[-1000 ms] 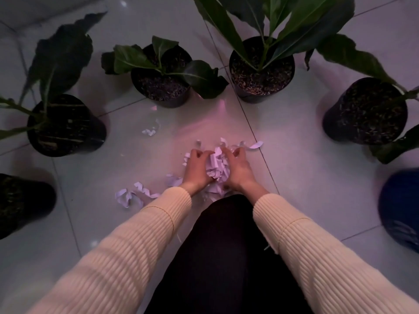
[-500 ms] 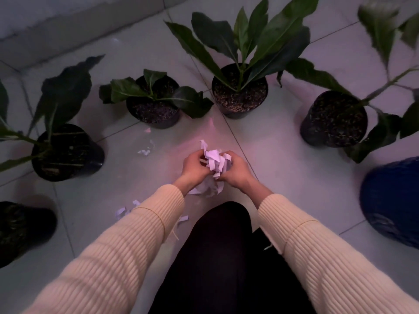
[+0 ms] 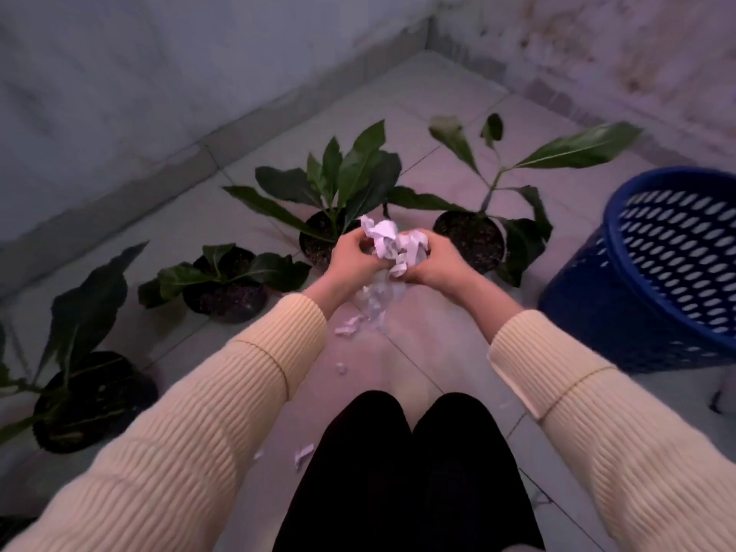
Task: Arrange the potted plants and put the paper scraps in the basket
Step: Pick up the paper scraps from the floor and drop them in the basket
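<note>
A bunch of white paper scraps (image 3: 392,243) is held up between my left hand (image 3: 352,258) and my right hand (image 3: 436,260), both closed on it above the tiled floor. A few scraps (image 3: 372,308) are dropping below the bunch. Loose scraps lie on the floor (image 3: 345,328) and near my knee (image 3: 302,456). The blue perforated basket (image 3: 673,272) stands to the right of my hands. Several potted plants in black pots form an arc: far left (image 3: 85,396), left (image 3: 225,290), centre (image 3: 318,237), right (image 3: 470,239).
Walls with a raised base meet in a corner (image 3: 428,37) behind the plants. My black-clad knees (image 3: 398,464) fill the bottom centre. Long leaves (image 3: 577,147) of the right plant reach toward the basket.
My hands gathered the scraps off the floor and lifted them. The view tilted up, bringing the wall corner and more of the basket into view. Some scraps fell back down.
</note>
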